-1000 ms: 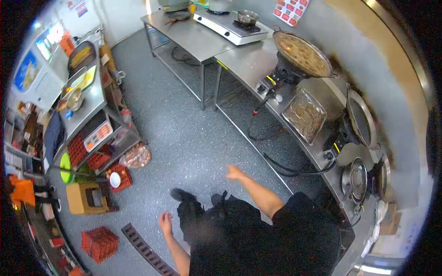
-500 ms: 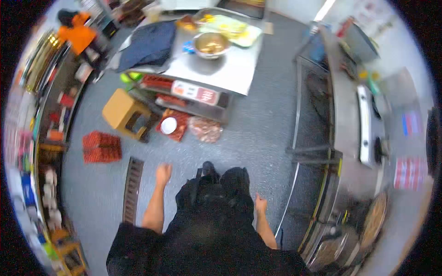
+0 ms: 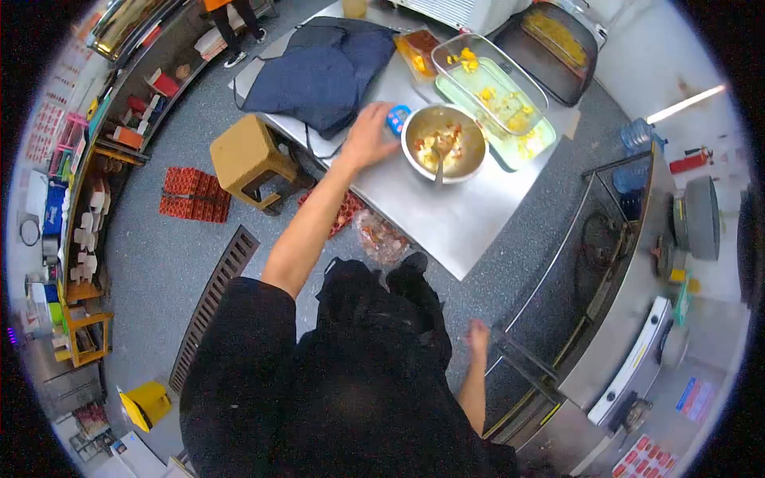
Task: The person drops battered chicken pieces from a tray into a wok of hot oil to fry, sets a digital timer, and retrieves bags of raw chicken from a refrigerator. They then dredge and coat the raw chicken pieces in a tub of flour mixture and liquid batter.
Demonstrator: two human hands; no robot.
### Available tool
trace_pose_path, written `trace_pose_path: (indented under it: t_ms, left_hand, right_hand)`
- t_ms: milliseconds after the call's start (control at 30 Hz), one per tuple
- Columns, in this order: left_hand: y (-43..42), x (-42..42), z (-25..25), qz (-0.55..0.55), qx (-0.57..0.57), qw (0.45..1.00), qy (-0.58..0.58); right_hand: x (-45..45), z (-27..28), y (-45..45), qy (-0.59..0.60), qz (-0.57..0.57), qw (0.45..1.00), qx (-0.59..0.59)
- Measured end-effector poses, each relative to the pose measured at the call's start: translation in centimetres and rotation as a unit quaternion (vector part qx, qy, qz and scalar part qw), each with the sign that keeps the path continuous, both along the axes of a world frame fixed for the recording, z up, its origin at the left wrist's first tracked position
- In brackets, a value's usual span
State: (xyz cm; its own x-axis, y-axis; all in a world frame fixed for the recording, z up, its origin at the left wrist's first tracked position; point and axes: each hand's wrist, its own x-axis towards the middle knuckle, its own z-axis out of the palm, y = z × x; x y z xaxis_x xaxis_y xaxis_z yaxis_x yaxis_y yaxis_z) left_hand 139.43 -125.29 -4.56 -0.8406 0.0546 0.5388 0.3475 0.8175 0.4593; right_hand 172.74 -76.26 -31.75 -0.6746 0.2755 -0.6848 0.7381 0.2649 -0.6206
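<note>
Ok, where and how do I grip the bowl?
Pinch the near-left rim of the metal bowl, probably best from the left, where the left hand is: the round rim is free there, while the spoon handle crosses the near edge and the green tray crowds the right.

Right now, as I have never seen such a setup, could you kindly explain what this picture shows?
There is no machine: a person works bare-handed, and this view comes from a camera on their head, looking forward and down. The left hand reaches over a metal table, near a blue item and a metal bowl with a spoon. The table also bears dark blue cloth, a clear dish with yellow pieces and a green tray. I see nothing held in the left hand; the right hand hangs away from the table, too blurred to tell.
</note>
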Motion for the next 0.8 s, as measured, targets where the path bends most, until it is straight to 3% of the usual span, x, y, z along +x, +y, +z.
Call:
trace_pose_path:
  t_ms: [100, 233, 400, 533, 633, 733, 767, 800]
  left_hand:
    - [0.2, -2.0, -1.8, 0.017, 0.026, 0.998, -0.046]
    - [0.5, -1.9, -2.1, 0.067, 0.040, 0.997, -0.010]
    - [-0.2, 0.1, -1.9, 0.084, 0.055, 0.995, -0.012]
    - [-1.8, 0.4, -2.1, 0.027, 0.108, 0.993, -0.043]
    - [-3.2, -0.3, -3.2, -0.027, 0.117, 0.991, -0.062]
    - [-3.8, -1.5, -1.0, -0.076, 0.072, 0.994, -0.026]
    - [-4.0, -1.9, -0.5, -0.094, 0.052, 0.994, -0.030]
    - [-4.0, -2.1, -0.1, -0.113, 0.032, 0.992, -0.034]
  right_hand:
    - [-4.2, 5.1, 0.9, 0.016, -0.067, 0.997, -0.037]
    - [-5.9, 4.5, 2.1, -0.006, -0.083, 0.996, -0.023]
    - [-2.3, 4.5, -3.7, -0.070, -0.155, 0.985, -0.026]
    - [0.6, 4.3, -11.0, -0.138, -0.122, 0.980, -0.069]
    - [2.7, 3.2, -16.2, -0.073, -0.070, 0.992, -0.069]
    - [4.6, 1.0, -19.4, 0.075, 0.094, 0.993, 0.008]
    - [3.6, 2.2, -21.0, 0.010, 0.034, 0.996, -0.086]
    - [2.0, 4.5, -22.6, 0.009, 0.036, 0.997, -0.071]
